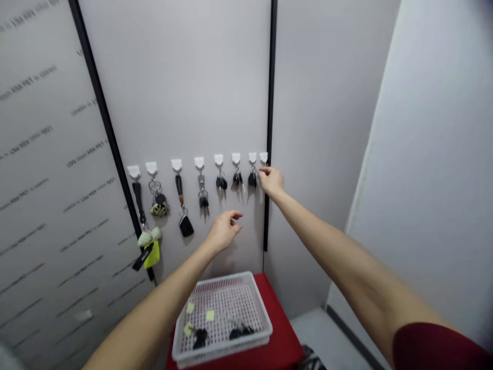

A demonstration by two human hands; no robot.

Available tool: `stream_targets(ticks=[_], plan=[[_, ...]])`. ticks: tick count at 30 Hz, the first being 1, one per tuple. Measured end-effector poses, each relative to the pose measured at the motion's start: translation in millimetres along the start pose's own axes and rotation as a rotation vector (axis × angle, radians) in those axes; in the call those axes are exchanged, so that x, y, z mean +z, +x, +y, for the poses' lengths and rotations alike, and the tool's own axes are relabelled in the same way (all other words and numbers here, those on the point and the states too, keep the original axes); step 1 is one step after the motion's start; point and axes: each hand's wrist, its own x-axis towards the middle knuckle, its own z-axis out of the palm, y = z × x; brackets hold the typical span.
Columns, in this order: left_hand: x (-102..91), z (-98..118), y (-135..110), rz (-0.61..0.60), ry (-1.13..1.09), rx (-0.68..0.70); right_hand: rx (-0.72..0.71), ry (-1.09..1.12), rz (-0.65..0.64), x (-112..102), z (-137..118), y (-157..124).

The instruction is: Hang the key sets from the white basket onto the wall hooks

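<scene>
Several white hooks are fixed in a row on the grey wall panel, with keys hanging from them. My right hand (270,181) is raised to the rightmost white hook (263,158). Its fingers are pinched together just below that hook, and what they hold is hidden. Just to its left hangs a black-headed key bunch (252,178). Lower down, my left hand (225,230) is in front of the panel, fingers apart and empty. Above it hang a key bunch (221,183) and another key bunch (238,179).
A white plastic basket (265,329) stands on a red surface (275,303), holding black-headed keys (200,337) and yellow notes (210,315). Further left hang a black pouch key holder (186,225) and a yellow-green tag (153,254). A black strip (271,77) runs down beside the rightmost hook.
</scene>
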Motion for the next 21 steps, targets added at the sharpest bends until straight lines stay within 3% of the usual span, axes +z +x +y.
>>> stream_targets(ticks=[2, 4, 6, 8, 9, 11, 16, 21], plan=[[12.7, -31.2, -28.7, -0.090, -0.051, -0.076, -0.075, 0.000, 0.038, 1.4, 13.0, -30.2], [29.1, -62.5, -61.8, -0.198, -0.070, -0.158, -0.163, -0.031, -0.092, 5.3, 29.7, -75.9], [45.9, -88.0, -94.1, -0.333, -0.043, -0.222, -0.267, -0.068, -0.481, 9.0, 46.4, -131.5], [60.1, -104.7, -119.6, -0.493, 0.013, -0.239, -0.389, -0.124, -1.016, 11.7, 60.0, -184.9], [65.7, -109.8, -128.4, -0.563, 0.041, -0.230, -0.435, -0.178, -1.206, 13.1, 65.5, -206.7], [73.9, -115.1, -138.1, -0.644, 0.084, -0.197, -0.484, -0.292, -1.406, 17.1, 73.9, -236.1], [85.9, -117.3, -137.1, -0.602, 0.139, -0.223, -0.462, -0.406, -1.406, 29.0, 84.8, -247.2], [92.1, -122.4, -132.0, -0.467, 0.019, -0.349, -0.324, -0.208, -1.352, 34.9, 92.1, -242.4]])
